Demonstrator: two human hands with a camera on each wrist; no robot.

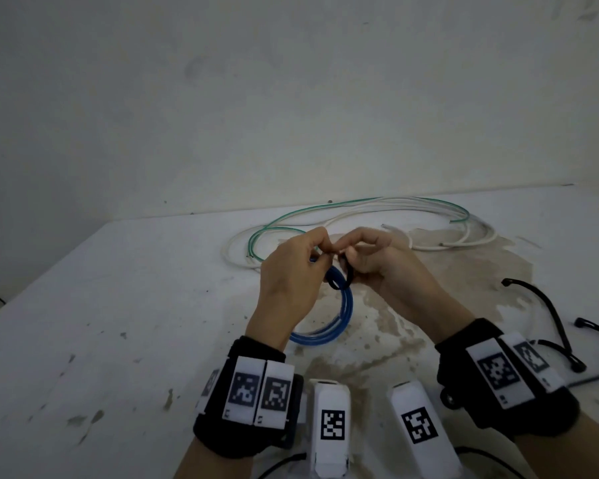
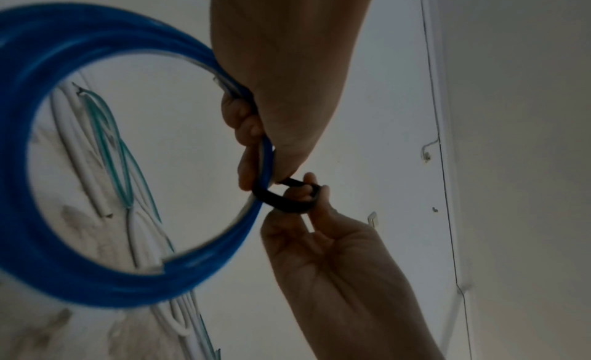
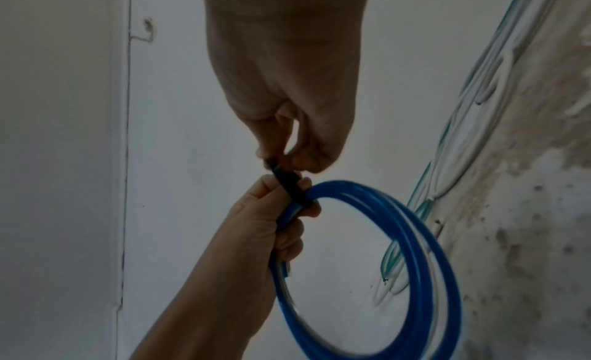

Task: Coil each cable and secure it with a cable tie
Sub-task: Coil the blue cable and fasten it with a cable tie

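A blue cable (image 1: 339,316) wound into a coil of several loops hangs above the table. My left hand (image 1: 293,267) grips the top of the blue coil (image 2: 48,143), fingers curled round its strands. A black cable tie (image 2: 288,201) is looped round the strands of the blue coil (image 3: 415,239) just beside that grip. My right hand (image 1: 370,261) pinches the black tie (image 3: 288,181) between thumb and fingertips, right against my left hand (image 3: 255,229). In the head view the black tie (image 1: 341,276) shows between both hands. My right hand (image 2: 319,239) is seen from below in the left wrist view.
Loose white and green cables (image 1: 360,216) lie uncoiled on the stained white table (image 1: 118,305) behind my hands. More black ties (image 1: 554,319) lie at the right. Two white tagged blocks (image 1: 331,420) stand near the front edge. A wall rises behind the table.
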